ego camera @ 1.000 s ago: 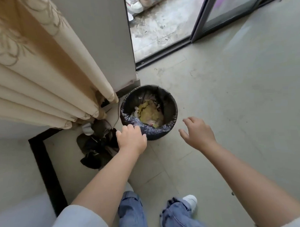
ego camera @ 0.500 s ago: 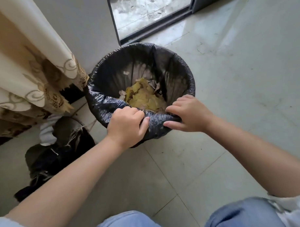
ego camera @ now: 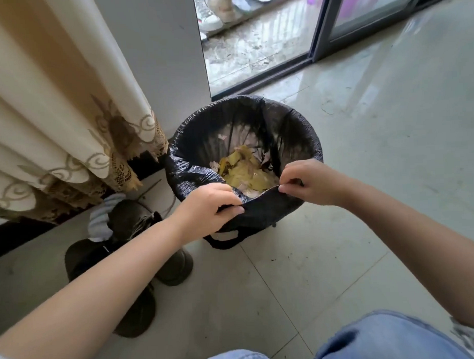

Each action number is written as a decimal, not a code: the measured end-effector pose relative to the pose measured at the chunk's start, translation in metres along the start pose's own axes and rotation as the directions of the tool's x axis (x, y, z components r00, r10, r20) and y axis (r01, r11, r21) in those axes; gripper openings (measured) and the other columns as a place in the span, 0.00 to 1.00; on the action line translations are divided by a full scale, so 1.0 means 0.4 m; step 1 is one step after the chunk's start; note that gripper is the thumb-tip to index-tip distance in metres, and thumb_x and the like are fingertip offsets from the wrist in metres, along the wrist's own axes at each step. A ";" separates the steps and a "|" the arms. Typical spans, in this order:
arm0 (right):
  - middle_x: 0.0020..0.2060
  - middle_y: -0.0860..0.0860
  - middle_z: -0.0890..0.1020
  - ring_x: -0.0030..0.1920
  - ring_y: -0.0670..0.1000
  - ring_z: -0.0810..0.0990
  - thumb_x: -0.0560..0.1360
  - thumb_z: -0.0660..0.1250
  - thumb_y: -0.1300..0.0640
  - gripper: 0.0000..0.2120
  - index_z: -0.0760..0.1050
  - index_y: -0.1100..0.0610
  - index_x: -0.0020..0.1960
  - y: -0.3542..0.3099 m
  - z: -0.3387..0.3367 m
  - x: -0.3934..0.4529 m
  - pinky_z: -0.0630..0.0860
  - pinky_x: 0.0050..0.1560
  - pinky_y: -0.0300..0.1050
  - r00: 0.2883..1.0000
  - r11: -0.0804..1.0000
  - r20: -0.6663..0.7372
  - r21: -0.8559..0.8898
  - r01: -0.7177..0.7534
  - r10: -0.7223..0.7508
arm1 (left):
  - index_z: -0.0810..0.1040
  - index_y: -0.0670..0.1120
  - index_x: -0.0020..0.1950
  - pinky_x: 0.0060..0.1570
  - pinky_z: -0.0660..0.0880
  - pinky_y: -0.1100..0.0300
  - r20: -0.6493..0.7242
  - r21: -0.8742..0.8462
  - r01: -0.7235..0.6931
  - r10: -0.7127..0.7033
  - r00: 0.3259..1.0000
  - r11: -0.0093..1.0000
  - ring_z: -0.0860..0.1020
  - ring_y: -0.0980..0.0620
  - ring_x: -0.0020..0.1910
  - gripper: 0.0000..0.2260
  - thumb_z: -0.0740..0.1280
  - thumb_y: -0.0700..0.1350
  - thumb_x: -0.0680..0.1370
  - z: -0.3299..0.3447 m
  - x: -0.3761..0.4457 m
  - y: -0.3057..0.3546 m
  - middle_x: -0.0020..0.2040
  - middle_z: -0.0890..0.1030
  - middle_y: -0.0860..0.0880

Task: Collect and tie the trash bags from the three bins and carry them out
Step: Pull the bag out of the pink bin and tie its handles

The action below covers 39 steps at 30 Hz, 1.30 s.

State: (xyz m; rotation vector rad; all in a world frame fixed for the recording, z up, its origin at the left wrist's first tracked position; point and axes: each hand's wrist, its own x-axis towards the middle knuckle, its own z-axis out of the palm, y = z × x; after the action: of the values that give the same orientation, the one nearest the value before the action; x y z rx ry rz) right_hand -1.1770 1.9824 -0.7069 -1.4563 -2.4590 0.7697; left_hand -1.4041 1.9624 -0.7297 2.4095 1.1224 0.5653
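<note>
Pinching black trash bag [ego camera: 266,208] rim: left hand [ego camera: 207,207]; right hand [ego camera: 311,183]

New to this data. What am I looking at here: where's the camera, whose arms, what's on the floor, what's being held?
There is no robot here. The single view comes from a wide-angle camera worn on a person's head, looking forward and down, so the two bare arms are the wearer's own.

The left hand and the right hand each pinch the near edge of a black trash bag that lines a round bin, lifting that edge off the rim. The far side of the bag is folded over the rim. Inside lie yellowish scraps.

The bin stands on a tiled floor. Left of it are dark shoes and a hanging curtain. Behind is an open sliding door. The blue denim at the bottom is the wearer's knees.
</note>
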 end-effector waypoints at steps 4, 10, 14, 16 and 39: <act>0.30 0.45 0.71 0.38 0.52 0.70 0.76 0.62 0.61 0.07 0.71 0.58 0.40 -0.021 -0.006 0.024 0.65 0.36 0.29 0.981 0.986 -0.137 0.114 -0.123 0.138 | 0.84 0.39 0.48 0.46 0.70 0.54 -0.278 0.163 0.310 -0.258 0.925 0.937 0.76 0.40 0.47 0.14 0.64 0.47 0.74 -0.048 0.046 0.036 0.43 0.80 0.39; 0.42 0.57 0.82 0.43 0.53 0.73 0.68 0.72 0.51 0.15 0.79 0.63 0.47 -0.012 -0.033 0.016 0.72 0.51 0.49 0.980 0.997 -0.199 -0.069 -0.037 0.023 | 0.78 0.46 0.58 0.47 0.71 0.56 -0.163 0.328 0.507 -0.480 0.862 0.798 0.77 0.43 0.55 0.14 0.56 0.48 0.81 -0.056 0.094 0.062 0.54 0.82 0.45; 0.43 0.56 0.82 0.48 0.56 0.77 0.72 0.69 0.51 0.13 0.81 0.62 0.43 0.003 -0.022 -0.013 0.74 0.51 0.47 0.997 0.947 0.068 -0.322 -0.018 0.042 | 0.77 0.44 0.57 0.46 0.71 0.55 -0.139 0.304 0.532 -0.516 0.845 0.790 0.78 0.42 0.54 0.13 0.56 0.47 0.81 -0.031 0.082 0.051 0.53 0.82 0.43; 0.38 0.57 0.79 0.45 0.56 0.78 0.73 0.68 0.55 0.12 0.81 0.65 0.40 0.007 -0.015 -0.019 0.74 0.49 0.47 0.998 0.964 0.043 -0.264 -0.023 0.036 | 0.77 0.43 0.57 0.47 0.71 0.55 -0.124 0.281 0.535 -0.522 0.844 0.797 0.78 0.41 0.53 0.13 0.56 0.47 0.81 -0.027 0.070 0.055 0.52 0.82 0.42; 0.43 0.68 0.79 0.41 0.68 0.79 0.65 0.60 0.70 0.12 0.78 0.70 0.45 0.070 -0.021 0.037 0.78 0.39 0.55 0.772 0.913 -0.610 -0.191 -0.361 0.177 | 0.71 0.46 0.43 0.32 0.64 0.64 -0.014 -0.047 0.555 -0.556 0.831 0.830 0.71 0.54 0.35 0.09 0.68 0.49 0.75 -0.139 0.065 0.066 0.32 0.71 0.55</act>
State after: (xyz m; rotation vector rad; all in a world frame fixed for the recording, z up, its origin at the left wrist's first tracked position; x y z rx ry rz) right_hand -1.1598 2.0085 -0.7158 -1.8412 -1.9555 -0.0545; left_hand -1.4015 1.9784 -0.6650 1.8970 1.7137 0.4121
